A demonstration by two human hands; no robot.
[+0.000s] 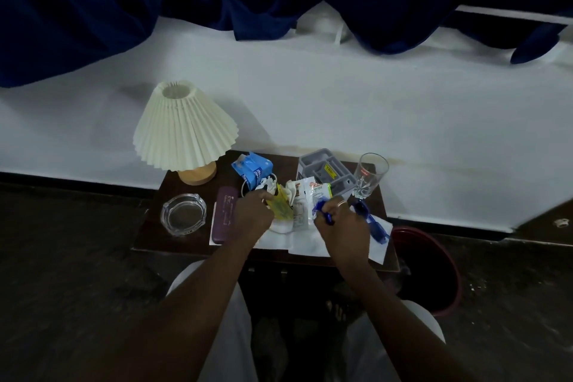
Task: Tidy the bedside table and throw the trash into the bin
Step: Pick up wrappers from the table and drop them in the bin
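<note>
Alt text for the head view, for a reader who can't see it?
Seen from above, a person's left hand grips a yellow wrapper and the right hand holds a blue object over a cluttered dark bedside table. A pleated lamp, glass ashtray, purple case and drinking glass stand on it; a red bin sits beside it.

You have 1 view only, from the wide-angle camera on your head. It faces forward and steeply down, close above the table (155,239), which sits at the centre of the frame. Your forearms (210,282) run up from the bottom edge. The white wall (310,102) fills the middle band, the blue curtain (77,9) the top and the floor (62,257) the lower corners.
</note>
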